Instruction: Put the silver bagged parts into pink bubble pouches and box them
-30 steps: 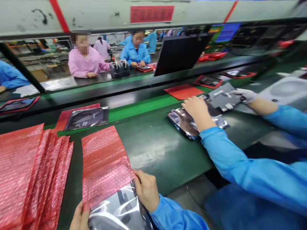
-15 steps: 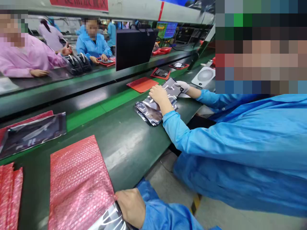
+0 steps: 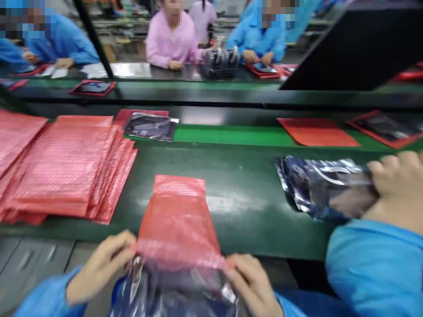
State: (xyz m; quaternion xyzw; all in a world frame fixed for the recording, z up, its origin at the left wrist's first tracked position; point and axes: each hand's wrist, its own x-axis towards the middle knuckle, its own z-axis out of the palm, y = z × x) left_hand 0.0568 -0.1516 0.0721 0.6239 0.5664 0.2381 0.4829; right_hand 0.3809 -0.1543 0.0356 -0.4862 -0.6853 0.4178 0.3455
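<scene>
A red bubble-wrap bag (image 3: 180,215) lies on the green bench, its near end raised at the front edge. My left hand (image 3: 104,264) pinches the left corner of its mouth. On the opposite corner, my right hand (image 3: 253,281) closes its fingers. A dark item in a shiny clear-silver bag (image 3: 185,290) sits between my hands, its far end at or inside the mouth of the red bag; how deep it goes is blurred.
Piled red bubble bags (image 3: 62,167) cover the bench's left. A co-worker's hand (image 3: 399,189) rests on silver bags (image 3: 327,187) at right. Another silver bag (image 3: 150,126) lies on the green strip (image 3: 224,134), near an orange-red bag (image 3: 317,131). A black monitor (image 3: 357,48) stands beyond.
The view has swung left. My left hand has come into view, and both hands now hold the red bag's mouth, with the silver-bagged item between them. The co-worker's hand still touches the silver bags.
</scene>
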